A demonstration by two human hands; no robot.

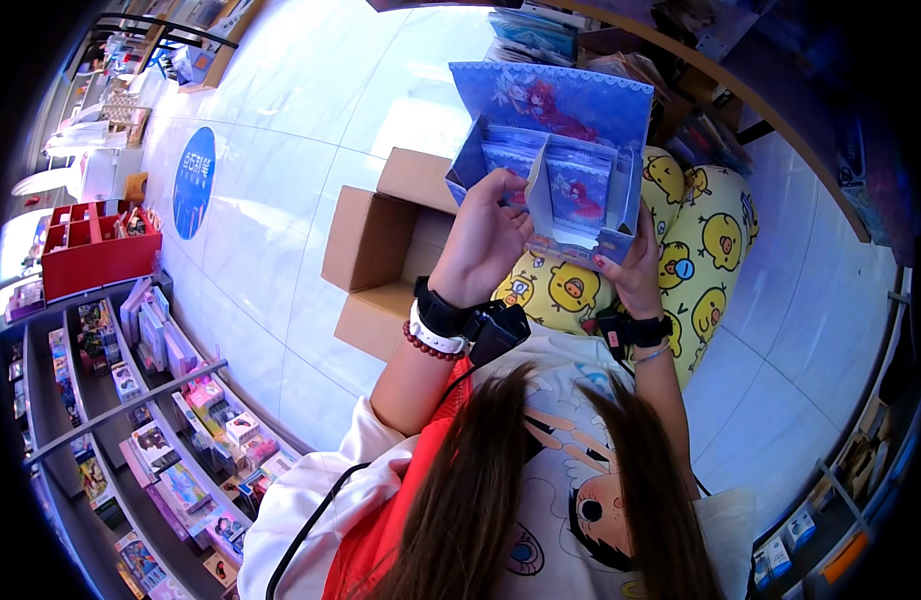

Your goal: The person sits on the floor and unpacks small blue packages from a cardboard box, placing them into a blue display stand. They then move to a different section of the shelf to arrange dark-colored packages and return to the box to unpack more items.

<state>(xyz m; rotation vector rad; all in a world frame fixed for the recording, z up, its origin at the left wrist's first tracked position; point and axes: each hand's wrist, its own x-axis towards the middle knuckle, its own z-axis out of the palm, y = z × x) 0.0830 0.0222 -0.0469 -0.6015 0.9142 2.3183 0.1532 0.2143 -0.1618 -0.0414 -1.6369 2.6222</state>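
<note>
An open blue cardboard display box with a printed figure on its raised lid is held above my lap. A divider splits its inside into two compartments. Flat printed packets stand in the right one, and more packets in the left. My right hand grips the box's near right corner. At the left compartment is my left hand, palm turned up, fingertips against the packets or the box front; whether they pinch anything is hidden.
An open brown cardboard carton stands on the tiled floor, left of my yellow printed trousers. Shelves with boxed goods curve along the lower left. A red compartment bin stands beyond. Stacked packaged goods lie ahead, beside a wooden shelf edge.
</note>
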